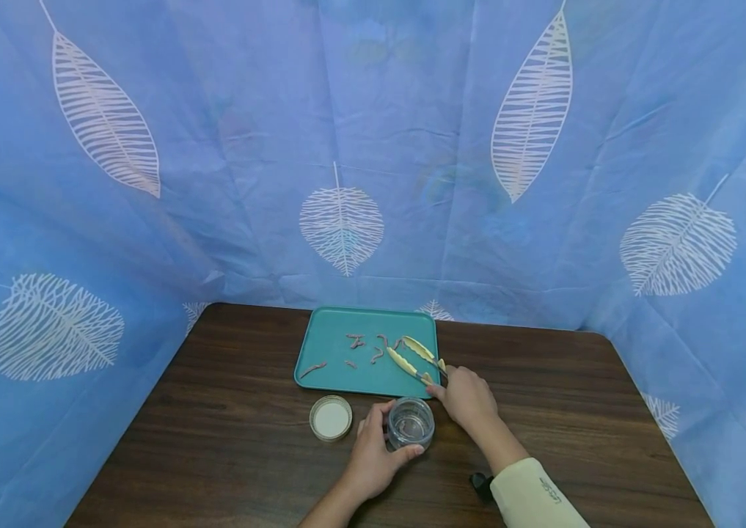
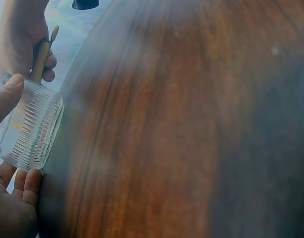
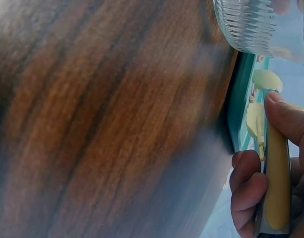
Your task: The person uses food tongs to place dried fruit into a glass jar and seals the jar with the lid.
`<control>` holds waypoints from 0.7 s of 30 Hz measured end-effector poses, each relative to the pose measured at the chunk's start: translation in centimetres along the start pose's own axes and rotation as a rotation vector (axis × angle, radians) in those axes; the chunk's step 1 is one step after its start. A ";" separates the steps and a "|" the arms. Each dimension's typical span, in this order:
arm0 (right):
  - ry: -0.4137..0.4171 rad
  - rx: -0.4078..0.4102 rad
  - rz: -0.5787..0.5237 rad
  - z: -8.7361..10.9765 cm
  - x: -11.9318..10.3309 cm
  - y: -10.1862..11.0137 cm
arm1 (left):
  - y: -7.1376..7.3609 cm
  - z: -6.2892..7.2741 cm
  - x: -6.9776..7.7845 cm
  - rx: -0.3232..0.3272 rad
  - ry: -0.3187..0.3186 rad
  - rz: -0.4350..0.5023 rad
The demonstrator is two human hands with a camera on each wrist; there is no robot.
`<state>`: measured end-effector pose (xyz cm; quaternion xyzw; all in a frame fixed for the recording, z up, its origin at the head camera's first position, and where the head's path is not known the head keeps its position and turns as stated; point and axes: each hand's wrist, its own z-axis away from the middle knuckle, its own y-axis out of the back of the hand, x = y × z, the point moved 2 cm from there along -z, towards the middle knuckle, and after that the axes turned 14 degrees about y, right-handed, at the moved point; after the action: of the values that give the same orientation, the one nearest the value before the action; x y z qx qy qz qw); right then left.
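My left hand (image 1: 373,456) grips a clear glass jar (image 1: 411,424), thumb on the near side and fingers round the left. The ribbed lower wall of the jar (image 2: 40,129) shows in the left wrist view. My right hand (image 1: 468,400) holds a pair of tongs (image 1: 420,350) with pale yellow tips. The tips are spread apart above the right part of a teal tray (image 1: 339,378). Several thin pinkish, worm-like strips (image 1: 378,355) lie scattered on the tray, one of them close to the far tip of the tongs. A little reddish stuff shows inside the jar.
A round lid (image 1: 331,419) with a white inside lies left of the jar, in front of the tray. Beside the right sleeve (image 1: 531,493) is a small black object (image 1: 480,484). Blue leaf-print cloth (image 1: 267,220) hangs behind and beside the dark wooden table (image 1: 214,411).
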<state>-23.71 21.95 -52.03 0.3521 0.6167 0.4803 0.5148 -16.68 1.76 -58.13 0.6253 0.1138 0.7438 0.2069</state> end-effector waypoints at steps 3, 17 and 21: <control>0.001 0.007 -0.003 0.0 0.1 0.0 | 0.0 0.0 0.0 -0.002 -0.002 0.002; 0.004 0.027 0.014 0.1 0.2 -0.1 | 0.0 0.1 0.2 0.005 -0.015 0.010; 0.008 0.030 0.019 0.1 0.2 -0.2 | 0.1 0.1 0.2 0.003 -0.005 0.009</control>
<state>-23.67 22.11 -52.31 0.3636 0.6225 0.4772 0.5027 -16.59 1.80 -57.86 0.6281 0.1115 0.7430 0.2027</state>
